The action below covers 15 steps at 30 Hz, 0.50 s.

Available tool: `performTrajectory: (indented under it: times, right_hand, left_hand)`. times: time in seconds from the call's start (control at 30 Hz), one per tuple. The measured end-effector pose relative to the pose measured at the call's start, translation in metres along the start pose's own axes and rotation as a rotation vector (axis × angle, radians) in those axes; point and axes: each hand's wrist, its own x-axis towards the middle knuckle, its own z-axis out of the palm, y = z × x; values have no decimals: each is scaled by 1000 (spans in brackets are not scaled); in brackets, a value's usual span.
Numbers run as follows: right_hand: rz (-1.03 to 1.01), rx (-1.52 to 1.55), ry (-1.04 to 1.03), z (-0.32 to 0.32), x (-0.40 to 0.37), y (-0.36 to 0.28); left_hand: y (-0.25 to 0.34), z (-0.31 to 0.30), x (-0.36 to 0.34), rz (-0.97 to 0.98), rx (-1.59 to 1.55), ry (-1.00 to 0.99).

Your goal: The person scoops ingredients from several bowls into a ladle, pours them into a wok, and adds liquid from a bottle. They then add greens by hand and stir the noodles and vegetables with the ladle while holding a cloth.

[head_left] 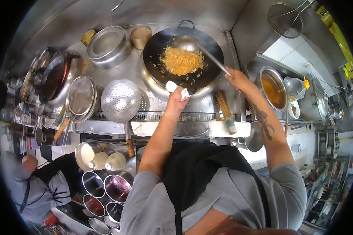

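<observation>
Left hand (pixel 177 97): clenched on a white cloth (pixel 171 86), gripping the near rim of the wok through it.
Right hand (pixel 237 78): closed around the long handle of the ladle (pixel 186 43), arm stretched out over the counter.
Wok (pixel 211 70): black and round, seated in the burner ring at the back of the steel counter (pixel 135 66).
Noodles (pixel 181 60): one golden heap in the middle of the wok, with loose strands and green flecks scattered on the bare metal around it.
Ladle bowl: inside the wok, at the far edge of the noodle heap.
Progress, as judged: the noodles look coloured and mixed, so the frying seems well on; all of them lie in the wok and none are served out.
Left of wok: perforated strainer (pixel 121 100), mesh skimmers, lidded steel pot (pixel 106 45).
Right of wok: bamboo brush (pixel 224 109), pot of orange liquid (pixel 272 88).
Below counter: small steel bowls (pixel 106 188) of seasonings.
Nearby: another person (pixel 31 188), lower left, well apart.
</observation>
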Motion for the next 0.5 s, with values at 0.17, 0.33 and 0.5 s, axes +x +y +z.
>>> performTrajectory:
  times: [0.17,0.33,0.5]
  right_hand:
    - [211,513,1,44,42,-45]
    - [-38,301,-159,72,-12,-58]
    - [-295,-441,-95,-3,-68,-22]
  left_hand:
    - [3,3,-2,-23,46,16]
    - [1,-3,10,-23,49,27]
    - [-6,-3,-9,17,-4,9]
